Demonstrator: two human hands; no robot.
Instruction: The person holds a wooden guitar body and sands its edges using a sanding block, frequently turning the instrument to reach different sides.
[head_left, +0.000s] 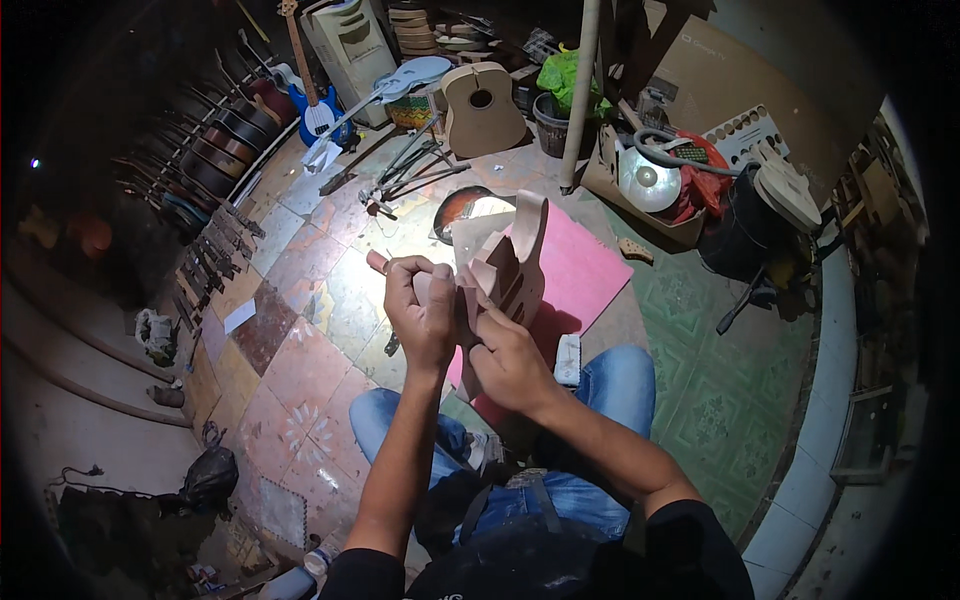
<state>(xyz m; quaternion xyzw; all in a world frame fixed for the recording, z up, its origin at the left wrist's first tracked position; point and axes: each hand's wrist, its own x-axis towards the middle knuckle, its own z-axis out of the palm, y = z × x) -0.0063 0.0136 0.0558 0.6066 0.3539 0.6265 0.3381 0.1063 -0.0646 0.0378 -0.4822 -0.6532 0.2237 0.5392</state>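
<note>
An unfinished, pale wooden electric guitar body [532,262] stands tilted between my knees, its long curved horn pointing up and dark cut-outs showing in its face. My left hand [421,312] is closed in a fist at the body's left side. A reddish-brown roll [377,262], which looks like sandpaper, sticks out of that fist. My right hand [512,362] grips the near edge of the guitar body, its fingers by a thin pinkish flap [468,279]. Whether the flap and the roll are one piece is hidden by my hands.
A pink sheet [590,262] lies beneath the work. A small pale block [568,360] rests by my right thigh. Beyond are a sunburst guitar part [465,209], metal clamps [400,180], an acoustic guitar body [484,110], a pole [580,100] and a cluttered box [640,205]. Guitars line the left.
</note>
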